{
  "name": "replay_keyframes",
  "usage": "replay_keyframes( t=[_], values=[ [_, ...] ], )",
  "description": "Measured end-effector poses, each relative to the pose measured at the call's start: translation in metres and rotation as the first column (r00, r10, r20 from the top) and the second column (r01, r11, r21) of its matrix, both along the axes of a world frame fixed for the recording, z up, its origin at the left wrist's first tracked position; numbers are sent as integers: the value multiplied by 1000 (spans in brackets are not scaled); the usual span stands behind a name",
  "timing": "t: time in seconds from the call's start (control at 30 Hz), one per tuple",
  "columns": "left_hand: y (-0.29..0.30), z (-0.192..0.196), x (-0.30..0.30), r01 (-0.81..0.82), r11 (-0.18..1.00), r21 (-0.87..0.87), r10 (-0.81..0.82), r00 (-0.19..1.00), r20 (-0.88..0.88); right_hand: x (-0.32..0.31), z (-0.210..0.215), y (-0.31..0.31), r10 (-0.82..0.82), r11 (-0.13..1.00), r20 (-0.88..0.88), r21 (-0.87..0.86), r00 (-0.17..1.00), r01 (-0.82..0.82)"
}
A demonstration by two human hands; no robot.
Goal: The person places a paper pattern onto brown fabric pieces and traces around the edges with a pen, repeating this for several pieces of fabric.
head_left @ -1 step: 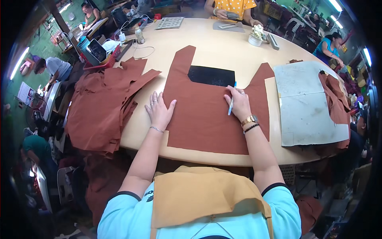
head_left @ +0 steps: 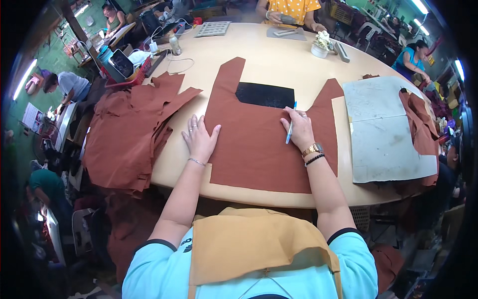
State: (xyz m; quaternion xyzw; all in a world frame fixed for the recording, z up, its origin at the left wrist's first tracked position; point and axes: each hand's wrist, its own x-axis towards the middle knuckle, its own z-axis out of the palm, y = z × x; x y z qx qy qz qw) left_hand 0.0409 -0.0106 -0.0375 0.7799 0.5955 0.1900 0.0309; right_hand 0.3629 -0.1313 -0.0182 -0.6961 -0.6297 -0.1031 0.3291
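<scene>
A: Where do we have the brown cloth piece (head_left: 259, 154)?
B: We have it flat on the pale table (head_left: 284, 57), right in front of us, its two arms pointing away from us. A black sheet (head_left: 264, 93) shows in the gap between those arms.
A: And our hands?
B: Our left hand (head_left: 200, 139) lies open across the cloth's left edge, fingers spread, gripping nothing. Our right hand (head_left: 300, 130) rests at the upper right of the cloth, thumb and fingers closed on a slim blue pen (head_left: 289, 135).
A: What do we see on either side?
B: To our left, a pile of brown pieces (head_left: 122, 129); to our right, a pale grey-blue panel (head_left: 381, 144) over more brown cloth (head_left: 418, 117).
</scene>
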Motion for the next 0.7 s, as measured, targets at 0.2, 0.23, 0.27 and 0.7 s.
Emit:
replay_keyframes(
  t=[0.2, 0.23, 0.27, 0.7],
  values=[
    [1, 0, -2, -24, 999, 32, 23, 999, 30, 7, -12, -3, 53, 988, -80, -140, 995, -64],
    [3, 1, -1, 9, 999, 37, -11, 999, 39, 7, -13, -3, 11, 994, -26, -108, 1000, -14],
    [6, 3, -2, 0, 1000, 18, 0, 1000, 27, 6, -14, -1, 9, 998, 41, -55, 999, -7],
    [30, 11, 5, 115, 961, -250, 63, 792, 607, 11, -16, 0, 52, 999, -145, 13, 988, -51]
  ],
)
